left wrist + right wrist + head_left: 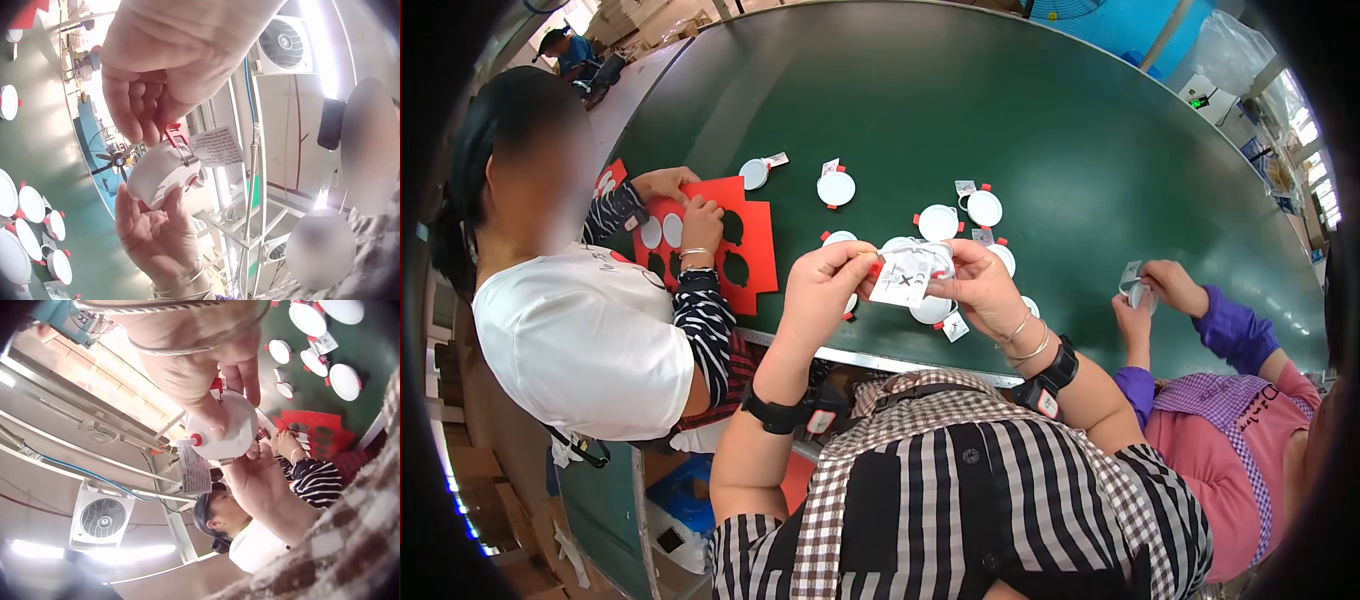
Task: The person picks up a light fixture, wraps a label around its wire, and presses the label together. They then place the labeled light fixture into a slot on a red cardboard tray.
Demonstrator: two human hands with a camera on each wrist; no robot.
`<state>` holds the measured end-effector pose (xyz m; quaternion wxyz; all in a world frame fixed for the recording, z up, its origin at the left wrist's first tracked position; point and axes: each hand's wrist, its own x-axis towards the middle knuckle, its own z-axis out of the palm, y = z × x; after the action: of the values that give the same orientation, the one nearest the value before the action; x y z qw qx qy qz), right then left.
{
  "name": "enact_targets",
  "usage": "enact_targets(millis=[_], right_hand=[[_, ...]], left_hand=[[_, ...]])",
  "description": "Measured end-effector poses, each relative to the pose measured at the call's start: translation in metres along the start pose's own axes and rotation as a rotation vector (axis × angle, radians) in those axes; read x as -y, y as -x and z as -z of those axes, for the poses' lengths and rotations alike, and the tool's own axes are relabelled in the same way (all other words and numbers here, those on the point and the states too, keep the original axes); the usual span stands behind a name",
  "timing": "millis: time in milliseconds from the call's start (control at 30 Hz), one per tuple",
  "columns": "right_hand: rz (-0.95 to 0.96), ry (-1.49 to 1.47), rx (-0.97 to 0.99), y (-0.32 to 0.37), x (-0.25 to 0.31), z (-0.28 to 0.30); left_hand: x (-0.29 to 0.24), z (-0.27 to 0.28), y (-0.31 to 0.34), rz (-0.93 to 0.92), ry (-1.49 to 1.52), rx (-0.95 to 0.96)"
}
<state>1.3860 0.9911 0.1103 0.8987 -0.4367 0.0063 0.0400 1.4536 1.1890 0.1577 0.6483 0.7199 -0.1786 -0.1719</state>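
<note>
Both hands hold a white round downlight (pixel 153 175) up in front of the chest, over the table's near edge. My left hand (pixel 825 285) pinches a red-tipped spring clip (pixel 177 132) at its side. On the opposite side my right hand (pixel 990 285) grips the white body between thumb and fingers. A printed paper tag (pixel 900 278) dangles from the lamp and covers part of it in the head view. A second red piece (pixel 196 439) and a white cable show on the lamp's back in the right wrist view.
Several more downlights (pixel 836 188) with red clips and tags lie on the green table (pixel 880 90). To the left a person handles a red sheet with round cutouts (pixel 760 250). On the right another person in purple sleeves (pixel 1235 330) holds a small white part.
</note>
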Motion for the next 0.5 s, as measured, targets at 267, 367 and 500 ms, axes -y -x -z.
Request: enact_targets(millis=[267,367,500], right_hand=[[0.005,-0.128,-0.057,-0.003,-0.006,0.008],[0.033,-0.165,-0.078,-0.005,-0.006,0.012],[0.117,-0.092,-0.116,-0.007,-0.003,0.006]], left_hand=[[0.014,-0.016,-0.01,0.032,0.111,-0.006],[0.012,-0.032,-0.007,0.002,0.038,-0.155],[0.01,-0.041,-0.008,-0.41,-0.491,-0.36]])
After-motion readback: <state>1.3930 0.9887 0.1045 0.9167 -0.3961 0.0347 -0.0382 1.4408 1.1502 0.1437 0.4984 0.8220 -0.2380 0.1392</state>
